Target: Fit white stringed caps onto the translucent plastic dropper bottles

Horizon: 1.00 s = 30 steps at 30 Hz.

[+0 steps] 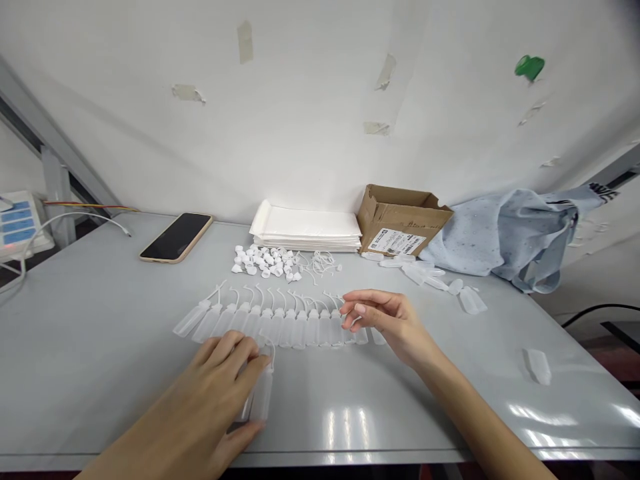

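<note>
My left hand [227, 373] is near the front of the table, its fingers and thumb closed round translucent plastic bottles [263, 395]. At least two show, one with a thin white strap at its top; the rest of the grip is hidden by the hand. Beyond it lies a row of similar bottles [285, 328], side by side, with white straps pointing to the back. My right hand [383, 320] hovers over the row's right end, fingers loosely bent and apart, nothing visible in them. It covers some of the bottles there.
Behind the row lie white caps [267, 260] and loose white straps [320, 262]. A stack of white envelopes [310, 227], a cardboard box [400, 220] and a light blue cloth bag [500, 227] stand along the wall. Empty bottles [471, 300] lie right; a phone [177, 237] left.
</note>
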Tool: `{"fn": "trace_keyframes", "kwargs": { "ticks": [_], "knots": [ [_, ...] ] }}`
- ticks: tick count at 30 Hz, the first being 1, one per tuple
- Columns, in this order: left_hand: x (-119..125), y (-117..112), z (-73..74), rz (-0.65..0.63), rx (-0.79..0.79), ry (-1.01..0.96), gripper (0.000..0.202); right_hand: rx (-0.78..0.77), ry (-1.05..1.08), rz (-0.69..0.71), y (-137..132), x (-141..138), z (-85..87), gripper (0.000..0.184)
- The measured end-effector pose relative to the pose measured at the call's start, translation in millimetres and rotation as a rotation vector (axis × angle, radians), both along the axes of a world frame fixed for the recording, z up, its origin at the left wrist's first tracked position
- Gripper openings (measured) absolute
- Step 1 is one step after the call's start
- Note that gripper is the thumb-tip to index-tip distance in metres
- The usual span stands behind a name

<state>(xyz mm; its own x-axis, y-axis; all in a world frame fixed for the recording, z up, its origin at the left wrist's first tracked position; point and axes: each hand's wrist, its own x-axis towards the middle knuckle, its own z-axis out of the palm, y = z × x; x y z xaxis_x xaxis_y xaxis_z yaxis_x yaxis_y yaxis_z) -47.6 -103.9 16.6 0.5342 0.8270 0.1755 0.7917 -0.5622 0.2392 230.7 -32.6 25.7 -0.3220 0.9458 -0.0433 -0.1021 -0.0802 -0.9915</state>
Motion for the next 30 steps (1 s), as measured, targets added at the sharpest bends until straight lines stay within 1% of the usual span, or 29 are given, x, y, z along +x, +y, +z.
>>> {"fn": "trace_keyframes", "kwargs": {
  "ticks": [3,6,12,15,18,20,22,25,28,30],
  "knots": [
    [-4,0,0.0,-0.051,-0.057,0.040,0.034,0.000,0.005,-0.009,1,1,-0.8,0.020],
    [-7,2,0.2,-0.092,-0.060,0.045,0.037,0.005,0.002,-0.022,2,2,-1.9,0.021],
    [-7,-1,-1.2,-0.040,-0.011,0.047,0.044,0.018,0.002,-0.060,4,6,-2.3,0.020],
    [-11,0,-1.9,-0.046,0.003,0.036,0.045,0.023,0.004,-0.080,6,9,-2.0,0.019],
    [-14,7,1.3,-0.064,0.045,0.015,0.044,0.037,-0.001,-0.111,9,13,-2.0,0.019],
    [-14,15,7.3,-0.073,0.056,-0.003,0.042,0.042,-0.011,-0.148,12,16,-1.8,0.019],
    [-11,26,16.4,-0.088,0.039,-0.025,0.039,0.050,-0.023,-0.195,15,20,-1.2,0.020],
    [1,48,31.6,-0.064,-0.013,-0.056,0.034,0.099,-0.073,-0.281,23,29,-1.0,0.020],
    [18,78,40.4,-0.070,-0.028,-0.106,0.027,0.214,-0.234,-0.404,33,44,-5.3,0.021],
    [30,101,39.9,-0.061,-0.053,-0.086,0.026,0.332,-0.434,-0.501,41,57,-11.4,0.022]
  ]
}}
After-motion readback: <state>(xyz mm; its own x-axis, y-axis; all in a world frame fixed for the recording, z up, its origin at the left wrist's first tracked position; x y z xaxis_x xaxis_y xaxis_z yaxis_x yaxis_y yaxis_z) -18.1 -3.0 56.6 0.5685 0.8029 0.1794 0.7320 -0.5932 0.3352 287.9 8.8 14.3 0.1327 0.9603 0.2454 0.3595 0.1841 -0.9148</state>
